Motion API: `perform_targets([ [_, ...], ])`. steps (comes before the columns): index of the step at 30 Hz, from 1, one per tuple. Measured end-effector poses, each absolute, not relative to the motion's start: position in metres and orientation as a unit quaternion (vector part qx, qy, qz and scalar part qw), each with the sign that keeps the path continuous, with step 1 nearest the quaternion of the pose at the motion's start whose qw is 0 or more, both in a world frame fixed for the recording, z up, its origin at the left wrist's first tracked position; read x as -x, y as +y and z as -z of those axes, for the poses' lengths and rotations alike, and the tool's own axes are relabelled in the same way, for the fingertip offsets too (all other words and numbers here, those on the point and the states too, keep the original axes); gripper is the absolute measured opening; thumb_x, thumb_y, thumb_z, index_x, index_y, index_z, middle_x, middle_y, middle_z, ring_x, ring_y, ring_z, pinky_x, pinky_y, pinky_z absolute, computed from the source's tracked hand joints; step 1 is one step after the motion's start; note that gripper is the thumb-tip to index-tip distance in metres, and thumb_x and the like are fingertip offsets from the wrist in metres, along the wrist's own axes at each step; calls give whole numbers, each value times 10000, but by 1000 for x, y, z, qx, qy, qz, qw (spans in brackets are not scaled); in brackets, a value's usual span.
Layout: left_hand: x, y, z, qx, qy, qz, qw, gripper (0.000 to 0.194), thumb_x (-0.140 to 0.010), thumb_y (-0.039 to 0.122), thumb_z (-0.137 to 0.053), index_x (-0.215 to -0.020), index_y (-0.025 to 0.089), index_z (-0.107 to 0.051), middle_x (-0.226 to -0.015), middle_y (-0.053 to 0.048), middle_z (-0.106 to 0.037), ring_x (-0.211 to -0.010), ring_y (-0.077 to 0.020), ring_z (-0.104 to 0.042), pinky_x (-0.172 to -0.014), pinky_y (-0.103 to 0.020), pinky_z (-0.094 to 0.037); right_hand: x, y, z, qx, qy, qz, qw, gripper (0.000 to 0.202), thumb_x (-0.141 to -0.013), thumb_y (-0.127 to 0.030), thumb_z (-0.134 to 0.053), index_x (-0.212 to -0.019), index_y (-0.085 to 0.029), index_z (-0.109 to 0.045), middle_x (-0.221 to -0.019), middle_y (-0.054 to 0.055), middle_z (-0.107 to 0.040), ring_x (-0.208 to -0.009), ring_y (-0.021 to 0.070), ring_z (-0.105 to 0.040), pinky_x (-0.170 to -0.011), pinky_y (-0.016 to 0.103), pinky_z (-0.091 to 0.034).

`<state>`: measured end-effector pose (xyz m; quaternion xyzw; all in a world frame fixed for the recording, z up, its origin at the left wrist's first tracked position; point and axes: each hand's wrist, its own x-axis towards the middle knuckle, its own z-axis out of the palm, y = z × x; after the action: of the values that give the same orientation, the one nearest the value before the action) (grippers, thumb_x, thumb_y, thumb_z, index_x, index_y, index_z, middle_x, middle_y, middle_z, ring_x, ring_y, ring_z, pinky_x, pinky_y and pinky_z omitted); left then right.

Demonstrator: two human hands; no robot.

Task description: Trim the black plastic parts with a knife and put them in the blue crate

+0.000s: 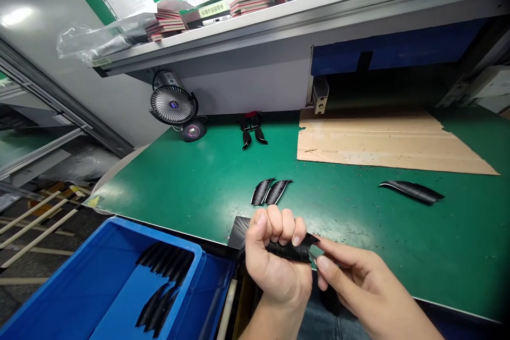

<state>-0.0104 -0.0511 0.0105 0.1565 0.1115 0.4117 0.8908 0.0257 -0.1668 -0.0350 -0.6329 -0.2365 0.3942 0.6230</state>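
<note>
My left hand [279, 271] is wrapped round a black curved plastic part [290, 248], palm turned up and fingers curled over it. At the part's right end, my right hand [358, 279] pinches a small flat blade [315, 253] between thumb and fingers. The blade touches or nearly touches the part's edge. Two similar black parts [262, 192] lie side by side on the green table [207, 170] just beyond my hands. Farther right lies a longer black curved piece [412, 191].
Left of me, a blue bin [199, 251] holds rows of black parts [165, 263]. A flat cardboard sheet [382, 141] covers the back right of the table. A small fan [174, 105] and black-and-red items [252, 128] are at the back, under a shelf [247, 29]. Black scraps dot the surface.
</note>
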Motion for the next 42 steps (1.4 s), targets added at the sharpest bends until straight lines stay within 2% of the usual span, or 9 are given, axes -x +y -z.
perform_targets([
  [5, 12, -55, -7, -167, 118, -416, 886, 411, -813, 239, -495, -542, 189, -190, -533, 56, -126, -467, -90, -141, -424, -233, -241, -25, -169, 33, 712, -299, -319, 550, 405, -935, -437, -468, -1242, -209, -602, -696, 4, -578, -707, 187, -559, -658, 246, -477],
  [10, 11, -57, -3, -173, 127, -425, 879, 425, -814, 244, -508, -536, 186, -191, -529, 54, -131, -467, -90, -144, -429, -233, -252, -20, -170, 37, 736, -340, -227, 539, 329, -940, -363, -471, -1187, -224, -637, -992, 46, -670, -911, 216, -624, -813, 237, -499],
  [17, 11, -57, -2, -155, 149, -431, 876, 428, -801, 236, -514, -532, 190, -184, -526, 56, -125, -463, -90, -141, -421, -234, -260, -18, -171, 46, 770, -395, -112, 488, 302, -968, -271, -406, -1179, -218, -616, -912, 52, -657, -746, 168, -638, -671, 215, -518],
  [24, 4, -49, -4, -81, 188, -417, 886, 415, -792, 212, -506, -540, 192, -177, -536, 59, -130, -468, -84, -164, -413, -216, -270, -11, -175, 63, 800, -438, 236, 336, 444, -874, -101, -562, -1307, -180, -510, -883, 52, -657, -657, 162, -612, -622, 260, -465],
  [29, 5, -56, 1, -137, 125, -387, 903, 402, -809, 225, -507, -548, 187, -204, -529, 58, -155, -464, -83, -181, -429, -219, -282, -15, -163, 50, 788, -242, 10, 566, 265, -844, -359, -654, -1063, -210, -637, -798, 19, -655, -510, 125, -562, -468, 199, -471],
  [32, 5, -56, 1, -194, 76, -370, 905, 402, -805, 229, -523, -546, 185, -219, -529, 56, -169, -464, -84, -198, -440, -226, -289, -24, -164, 44, 772, -219, -170, 571, 267, -852, -449, -608, -924, -206, -692, -728, 2, -670, -622, 156, -625, -548, 179, -508],
  [35, 3, -45, -4, -160, 117, -412, 889, 405, -807, 211, -513, -550, 186, -201, -541, 57, -158, -470, -83, -209, -445, -218, -297, -30, -184, 50, 821, -171, -140, 526, 301, -840, -503, -589, -879, -231, -711, -786, -2, -698, -734, 177, -660, -589, 155, -512],
  [39, -2, -32, -3, -68, 173, -410, 893, 406, -800, 193, -522, -560, 188, -195, -556, 62, -148, -464, -72, -221, -446, -200, -300, -32, -207, 61, 844, -128, -101, 511, 387, -828, -573, -557, -760, -222, -704, -667, 2, -680, -478, 137, -594, -407, 155, -463],
  [42, -6, -38, 3, -43, 173, -383, 907, 399, -804, 190, -528, -554, 184, -217, -552, 66, -158, -454, -66, -234, -453, -198, -312, -29, -199, 53, 822, -147, -79, 544, 385, -862, -551, -534, -782, -219, -712, -680, 21, -676, -547, 160, -614, -474, 181, -491],
])
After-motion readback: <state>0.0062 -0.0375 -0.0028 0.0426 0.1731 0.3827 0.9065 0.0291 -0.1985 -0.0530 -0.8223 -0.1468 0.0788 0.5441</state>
